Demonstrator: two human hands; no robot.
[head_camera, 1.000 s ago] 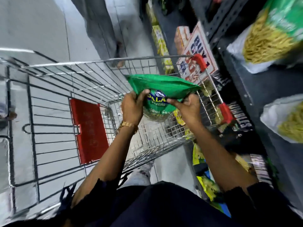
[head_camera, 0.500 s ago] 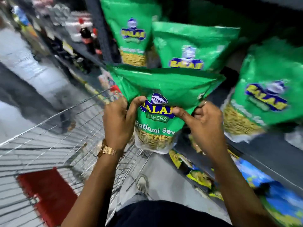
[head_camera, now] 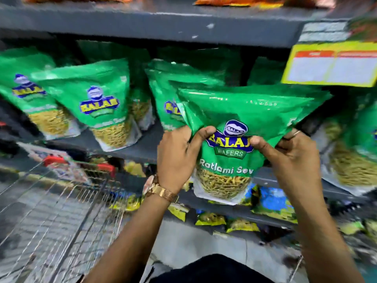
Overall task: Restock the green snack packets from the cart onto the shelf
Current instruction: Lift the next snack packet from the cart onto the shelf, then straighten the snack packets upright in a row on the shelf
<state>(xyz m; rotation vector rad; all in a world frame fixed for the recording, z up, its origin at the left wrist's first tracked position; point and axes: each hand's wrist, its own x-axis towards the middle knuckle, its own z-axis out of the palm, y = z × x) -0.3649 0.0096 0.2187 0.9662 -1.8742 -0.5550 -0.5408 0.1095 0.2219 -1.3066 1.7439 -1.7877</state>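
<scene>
I hold one green snack packet (head_camera: 234, 119) upright in front of the grey shelf (head_camera: 130, 148). My left hand (head_camera: 179, 156) pinches its left side and my right hand (head_camera: 293, 158) grips its right side, thumbs on the logo. Its lower window shows yellow sev. Several matching green packets (head_camera: 98, 103) stand on the shelf behind and to the left, and another (head_camera: 355, 152) leans at the right. The wire cart (head_camera: 61, 211) is at lower left, its red handle ends near the shelf.
A yellow price tag (head_camera: 330, 64) hangs from the upper shelf edge (head_camera: 163, 27) at the right. Lower shelves hold yellow and blue packets (head_camera: 273, 203). Orange packets show at the top. Grey floor lies between me and the shelving.
The packet has gone from above the cart up and right to the shelf front. My view has swung from the cart to face the shelf. Both hands keep their grip.
</scene>
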